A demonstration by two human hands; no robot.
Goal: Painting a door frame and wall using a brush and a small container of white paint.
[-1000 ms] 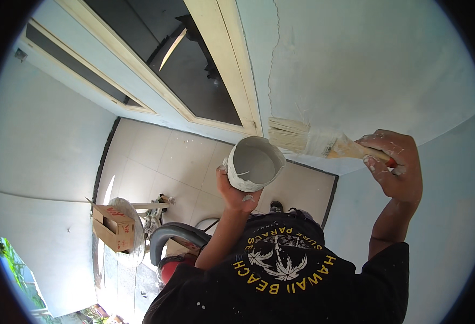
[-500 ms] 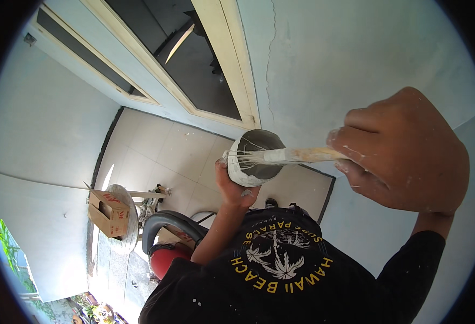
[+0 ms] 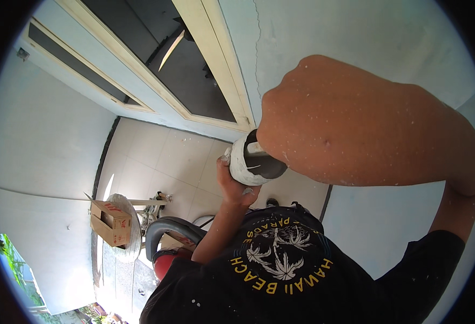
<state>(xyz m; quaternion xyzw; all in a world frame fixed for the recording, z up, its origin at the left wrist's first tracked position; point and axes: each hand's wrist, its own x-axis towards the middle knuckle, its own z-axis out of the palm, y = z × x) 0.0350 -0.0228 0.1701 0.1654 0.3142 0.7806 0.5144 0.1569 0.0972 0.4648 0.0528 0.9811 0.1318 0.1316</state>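
My left hand (image 3: 236,183) is wrapped round a white, paint-crusted container (image 3: 241,162), its dark opening tilted up toward me. Over that opening my right hand (image 3: 324,119) is closed, its back turned to me and its fingers hidden. Just below its knuckles a pale piece of the brush (image 3: 255,148) shows inside the container; the rest of the brush is covered by the hand. White specks dot my right hand and arm, and white smears mark the left fingers.
A framed glass door or window (image 3: 194,70) stands ahead, beside a pale blue wall (image 3: 367,38) with a long crack. At the left, a cardboard box (image 3: 110,222) rests on a round whitish surface. Close to my left arm is a red and black object (image 3: 173,237). The floor is tiled (image 3: 167,156).
My right hand has moved left and toward the container, taking the brush into its opening. The brush handle and bristles were in plain sight before. My left hand keeps its hold.
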